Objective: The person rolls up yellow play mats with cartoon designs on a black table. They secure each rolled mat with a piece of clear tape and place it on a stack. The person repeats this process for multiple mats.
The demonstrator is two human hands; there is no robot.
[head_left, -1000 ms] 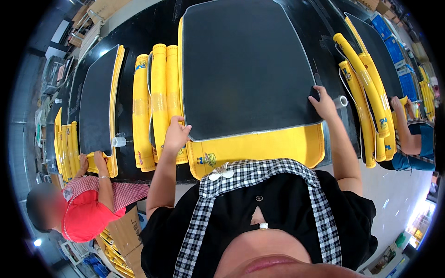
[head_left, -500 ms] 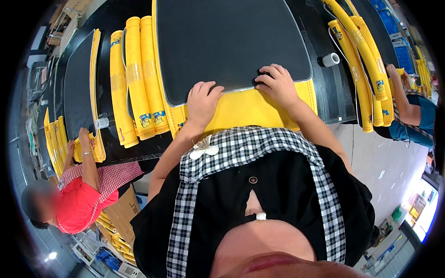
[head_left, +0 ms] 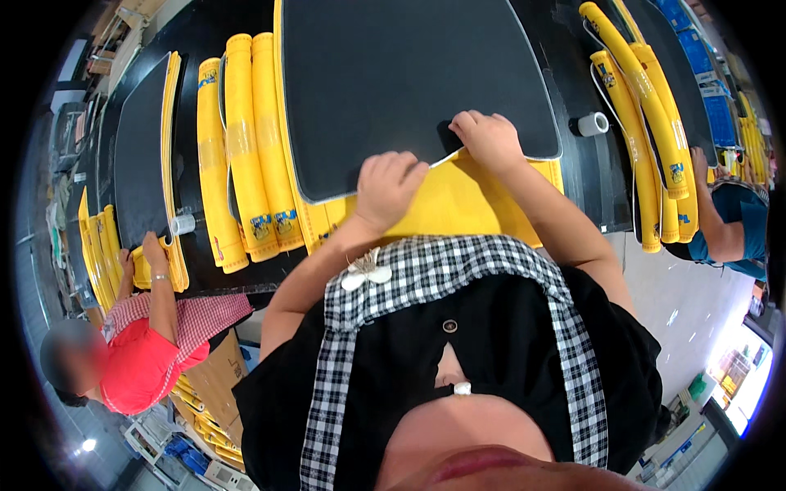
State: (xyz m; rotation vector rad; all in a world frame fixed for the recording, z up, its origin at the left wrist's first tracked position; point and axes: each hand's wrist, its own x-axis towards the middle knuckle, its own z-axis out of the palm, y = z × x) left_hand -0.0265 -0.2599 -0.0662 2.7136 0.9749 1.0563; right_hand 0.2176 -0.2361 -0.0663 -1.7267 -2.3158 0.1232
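Rolls (head_left: 244, 147) crowding the left, white spool (head_left: 593, 123) parked off right, and left hand (head_left: 388, 190) plus right hand (head_left: 490, 143) both gripping the mat (head_left: 409, 82) by its near edge.

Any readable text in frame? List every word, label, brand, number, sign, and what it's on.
None I can quote.
Yellow rolls: printed blue figures; any lettering too small to read.
Cardboard box: dark marks, too blurred.
Blue boxes: pale patches, too small.
Black mat at the hands: no print visible.
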